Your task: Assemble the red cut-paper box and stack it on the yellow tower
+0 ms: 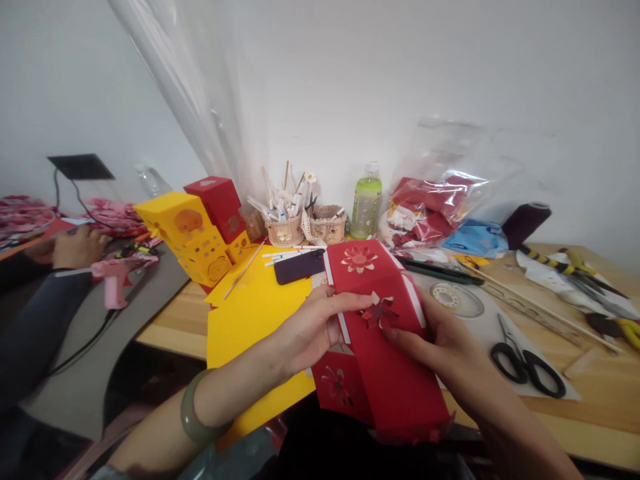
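Note:
Between my hands is a red cardboard sheet [395, 373] with folded panels, flower-shaped cut-outs and white strips along some edges. My left hand [320, 323] grips its left side, the index finger lying beside the middle flower cut-out [379, 312]. Holding the right side, my right hand [440, 337] has its thumb on the front just below that flower and its other fingers hidden behind the sheet. Another flower cut-out [360, 259] shows on the upper panel. Beneath and to the left lies yellow card [255, 320], with a dark phone [300, 268] on it.
Black-handled scissors [525, 370], a tape roll [446, 298] and a ruler [530, 310] lie at the right. Behind stand pen baskets [285, 232], a green bottle [367, 200] and yellow and red boxes [185, 233]. At left, another person's hand [80, 247] is near a pink glue gun [111, 280].

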### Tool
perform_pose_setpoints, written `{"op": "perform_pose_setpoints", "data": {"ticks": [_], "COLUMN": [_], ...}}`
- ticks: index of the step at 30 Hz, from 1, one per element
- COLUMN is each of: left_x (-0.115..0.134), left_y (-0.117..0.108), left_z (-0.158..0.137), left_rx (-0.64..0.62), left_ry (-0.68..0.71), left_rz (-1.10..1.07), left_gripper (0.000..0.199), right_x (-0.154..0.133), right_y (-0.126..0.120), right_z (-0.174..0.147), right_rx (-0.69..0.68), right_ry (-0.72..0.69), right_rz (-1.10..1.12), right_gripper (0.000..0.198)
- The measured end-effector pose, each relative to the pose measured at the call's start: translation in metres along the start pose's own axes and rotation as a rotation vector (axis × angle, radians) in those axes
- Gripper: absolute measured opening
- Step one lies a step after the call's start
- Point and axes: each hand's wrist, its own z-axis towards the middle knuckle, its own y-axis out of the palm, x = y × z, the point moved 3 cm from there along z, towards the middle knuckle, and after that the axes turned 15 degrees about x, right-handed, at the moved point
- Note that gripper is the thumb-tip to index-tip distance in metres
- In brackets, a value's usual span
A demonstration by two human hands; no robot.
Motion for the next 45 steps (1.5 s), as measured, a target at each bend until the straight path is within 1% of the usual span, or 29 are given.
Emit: {"op": "perform_pose_setpoints", "data": {"ticks": [7, 13, 16, 19, 21, 23, 24, 25, 26, 28, 29, 30, 31, 32, 33, 35, 38, 40, 42, 45], "left_x": [0.000, 0.000, 0.004, 0.011, 0.016, 0.023, 0.027, 0.032, 0.038, 0.049, 0.054, 0.058, 0.062, 0.066, 0.068, 0.071, 0.073, 0.073, 0.073, 0.073], "left_y": [-0.001, -0.003, -0.007, -0.008, -0.007, -0.008, -0.008, -0.009, -0.010, -0.011, -0.012, -0.013, -0.013, -0.014, -0.014, -0.015, -0.016, -0.017, -0.017, -0.019], "left_z": [0.000, 0.001, 0.001, 0.000, 0.001, 0.003, 0.005, 0.006, 0.007, 0.010, 0.011, 0.013, 0.014, 0.016, 0.018, 0.022, 0.027, 0.030, 0.032, 0.035], "left_rx": [-0.016, -0.006, 0.003, -0.033, -0.058, -0.044, -0.029, -0.011, 0.009, 0.047, 0.061, 0.068, 0.067, 0.057, 0.043, 0.017, 0.005, 0.016, 0.041, 0.096], "left_ry": [-0.018, 0.021, 0.090, 0.197, 0.259, 0.317, 0.350, 0.390, 0.430, 0.510, 0.544, 0.573, 0.597, 0.618, 0.634, 0.661, 0.684, 0.676, 0.670, 0.682], "left_rz": [-0.001, 0.029, 0.119, 0.272, 0.378, 0.447, 0.463, 0.468, 0.467, 0.464, 0.460, 0.450, 0.433, 0.413, 0.391, 0.354, 0.305, 0.262, 0.218, 0.182], "left_gripper": [0.019, 0.021, 0.026, 0.027, 0.031, 0.034, 0.034, 0.034, 0.036, 0.039, 0.040, 0.041, 0.041, 0.042, 0.042, 0.042, 0.041, 0.041, 0.040, 0.036], "right_x": [0.000, 0.000, -0.001, -0.004, -0.005, -0.007, -0.008, -0.010, -0.011, -0.014, -0.014, -0.013, -0.010, -0.007, -0.003, 0.005, 0.013, 0.015, 0.017, 0.020], "right_y": [-0.002, -0.003, -0.005, -0.007, -0.008, -0.011, -0.013, -0.016, -0.021, -0.031, -0.036, -0.041, -0.043, -0.045, -0.045, -0.041, -0.033, -0.028, -0.025, -0.025], "right_z": [0.001, 0.002, 0.004, 0.008, 0.012, 0.018, 0.021, 0.023, 0.026, 0.031, 0.033, 0.036, 0.039, 0.042, 0.046, 0.052, 0.055, 0.054, 0.052, 0.050], "right_rx": [0.017, 0.015, 0.037, 0.062, 0.080, 0.075, 0.085, 0.119, 0.181, 0.360, 0.435, 0.481, 0.495, 0.478, 0.430, 0.286, 0.074, -0.025, -0.087, -0.057], "right_ry": [-0.002, -0.034, -0.058, -0.089, -0.120, -0.171, -0.225, -0.302, -0.393, -0.556, -0.586, -0.578, -0.541, -0.485, -0.421, -0.311, -0.229, -0.196, -0.144, -0.088], "right_rz": [-0.001, -0.038, -0.053, -0.045, -0.041, -0.065, -0.092, -0.129, -0.170, -0.219, -0.209, -0.177, -0.136, -0.094, -0.050, 0.029, 0.108, 0.139, 0.205, 0.287], "right_gripper": [0.059, 0.057, 0.057, 0.060, 0.058, 0.056, 0.055, 0.053, 0.051, 0.047, 0.046, 0.045, 0.045, 0.045, 0.044, 0.044, 0.041, 0.040, 0.039, 0.032]}}
